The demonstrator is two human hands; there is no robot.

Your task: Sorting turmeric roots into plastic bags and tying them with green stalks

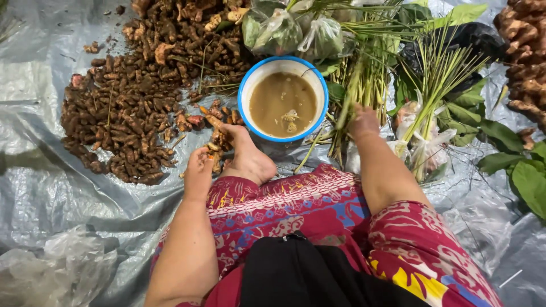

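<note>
My left hand (198,169) reaches down to a few small orange-brown roots (215,149) beside my bare foot (248,161). Its fingertips touch them, and whether it grips one is unclear. A big heap of the same brown roots (131,108) spreads to the left. My right hand (364,121) is closed around a bundle of long green stalks (355,79) lying right of a blue-rimmed bowl (245,85). The bowl holds murky brown water with bits in it.
Everything lies on a grey plastic sheet (51,170). Knotted clear bags of greens (284,28) sit behind the bowl. Broad green leaves (512,165) and knobbly pale roots (526,57) are at the right. Crumpled clear plastic (57,273) lies at the lower left.
</note>
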